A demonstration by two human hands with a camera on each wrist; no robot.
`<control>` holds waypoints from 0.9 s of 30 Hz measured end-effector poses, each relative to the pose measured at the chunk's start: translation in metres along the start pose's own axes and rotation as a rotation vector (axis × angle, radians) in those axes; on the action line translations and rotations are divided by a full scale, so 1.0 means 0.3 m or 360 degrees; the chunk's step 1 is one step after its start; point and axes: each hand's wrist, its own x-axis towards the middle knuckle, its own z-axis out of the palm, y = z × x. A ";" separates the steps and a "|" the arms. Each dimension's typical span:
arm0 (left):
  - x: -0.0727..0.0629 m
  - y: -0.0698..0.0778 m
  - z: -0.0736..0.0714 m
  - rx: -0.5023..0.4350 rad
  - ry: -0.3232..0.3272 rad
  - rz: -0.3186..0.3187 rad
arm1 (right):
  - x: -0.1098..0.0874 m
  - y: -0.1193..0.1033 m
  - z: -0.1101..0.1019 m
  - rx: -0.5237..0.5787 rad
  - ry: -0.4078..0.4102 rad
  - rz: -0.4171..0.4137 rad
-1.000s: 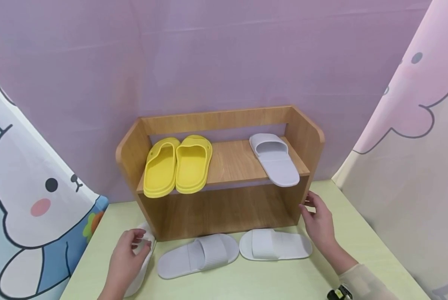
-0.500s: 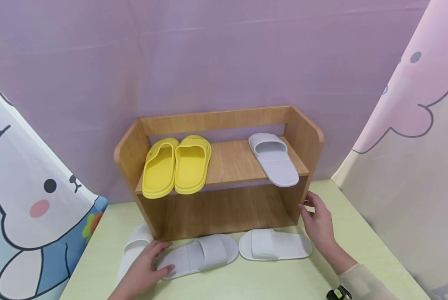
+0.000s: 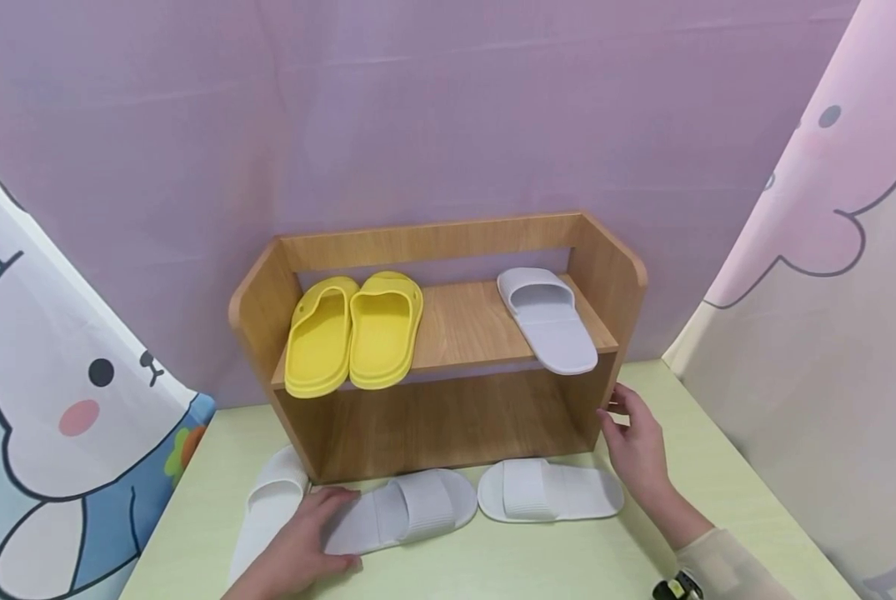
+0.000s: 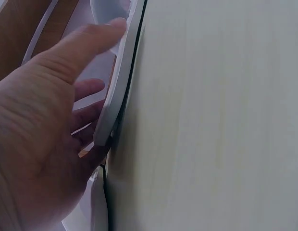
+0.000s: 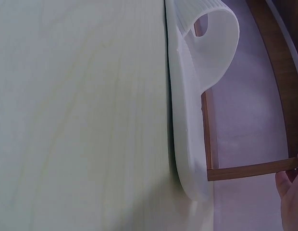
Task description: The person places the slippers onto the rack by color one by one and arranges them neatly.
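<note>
My left hand (image 3: 297, 542) spreads around the heel end of a pale grey slide slipper (image 3: 425, 504) on the table, thumb along its near edge and fingers at the far side. In the left wrist view, the thumb (image 4: 91, 43) overlaps the slipper's edge; firm contact is unclear. The slipper lies flat. With thumb and fingers, my right hand (image 3: 638, 450) grips the front edge of the right side panel of a wooden shoe rack (image 3: 470, 237). One white slipper (image 3: 583, 490) lies near that hand; another white slipper (image 3: 267, 504) lies left of my left hand, partly hidden by it.
Two yellow clogs (image 3: 383, 333) stand side by side on the rack's upper shelf at left. A grey slide (image 3: 560, 337) sits on its right end, heel overhanging the front edge. A purple cloth (image 3: 448, 117) hangs behind; printed curtains (image 3: 815, 333) flank the table.
My left hand has left the white slipper at the left and moved right to the grey slipper's heel, its thumb shifting to the near edge. The right hand stays on the rack.
</note>
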 end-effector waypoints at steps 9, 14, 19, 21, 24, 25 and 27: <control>0.019 0.007 0.003 0.0049 -0.0052 -0.0025 | -0.003 0.003 -0.002 -0.0011 0.0006 -0.0010; 0.031 0.030 -0.016 0.0031 -0.0067 0.0006 | -0.002 0.006 -0.001 0.0002 0.0010 -0.0023; 0.038 0.030 -0.014 0.0016 -0.0115 -0.0050 | -0.004 0.007 0.000 0.0004 0.0009 -0.0026; 0.037 0.024 -0.006 0.0029 -0.0095 -0.0037 | -0.003 0.007 0.000 0.0005 0.0006 -0.0027; 0.032 0.016 0.006 0.0053 -0.0005 0.0038 | -0.002 0.006 0.001 0.0000 0.0002 -0.0027; 0.032 0.014 0.009 0.0052 0.0029 0.0065 | -0.001 0.006 0.001 -0.0002 0.0000 -0.0026; 0.031 0.012 0.011 0.0037 0.0088 0.0107 | 0.001 0.006 0.001 -0.0004 -0.0002 -0.0023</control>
